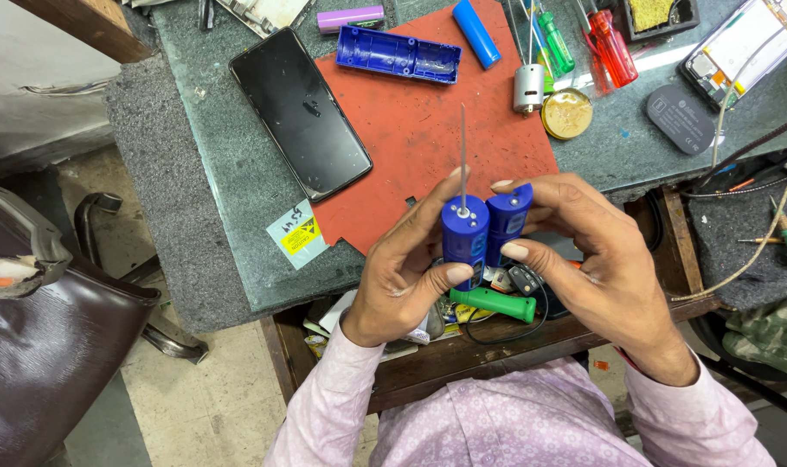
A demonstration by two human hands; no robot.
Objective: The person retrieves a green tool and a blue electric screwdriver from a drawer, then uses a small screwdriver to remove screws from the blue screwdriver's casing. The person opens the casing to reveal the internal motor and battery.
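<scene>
Head view looks straight down on two hands meeting over the near edge of the workbench. Left hand (pixel 402 277) is curled, thumb and fingers closed round a blue cylindrical casing (pixel 464 238) that stands upright, with a thin metal rod (pixel 462 156) rising from the middle of its top. Right hand (pixel 592 259) is likewise curled, its fingertips pinching a second blue casing piece (pixel 508 216) that sits touching the first, just to its right. Both pieces are held above the open drawer (pixel 462 346), not resting on anything.

Below the hands, in the drawer, lies a green-handled screwdriver (pixel 494 303) among small clutter. Just beyond the hands an orange-red mat (pixel 428 138) covers the grey stone bench top (pixel 212 173). On the mat's far edge sits an open blue plastic shell (pixel 398 54), with a loose blue cylinder (pixel 476 33) beside it and a purple one (pixel 350 17) further left. A dark phone (pixel 300 112) lies face up left of the mat. Near its lower end, a pale square sticker with a yellow label (pixel 298 235) is stuck on the bench. To the right stand a small silver motor (pixel 528 86), a round brass tin (pixel 566 113), red and green screwdrivers (pixel 611 45) and a dark oval pad (pixel 679 118).
</scene>
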